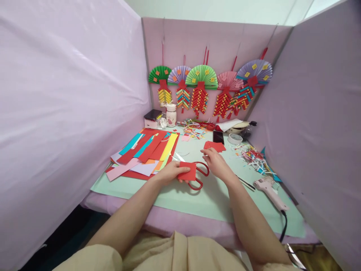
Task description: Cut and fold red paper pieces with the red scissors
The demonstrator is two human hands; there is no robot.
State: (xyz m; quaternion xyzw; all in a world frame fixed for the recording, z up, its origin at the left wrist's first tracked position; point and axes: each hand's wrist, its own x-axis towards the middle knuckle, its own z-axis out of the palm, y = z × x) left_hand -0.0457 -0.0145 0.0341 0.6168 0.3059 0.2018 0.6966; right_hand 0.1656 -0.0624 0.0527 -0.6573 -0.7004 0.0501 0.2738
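My left hand point(170, 171) grips a red paper square point(190, 174), with the thumb lying on top of it. Under this square are scissors point(208, 170); their red handles stick out to the right and their blades to the upper left. I cannot make out whether the left hand also touches the scissors. My right hand point(216, 162) is just in front of a small pile of red paper squares point(219, 147). Its fingers are bent and partly apart, with nothing visible between them; whether they touch the pile is unclear.
Coloured paper strips and sheets point(152, 148) cover the left side. A phone point(218, 137), a tape roll point(235, 139), paper scraps point(252, 158) and a glue gun point(270, 194) with a black cord lie rightward. A bottle point(171, 115) stands behind; paper fan decorations point(201, 75) hang at the back.
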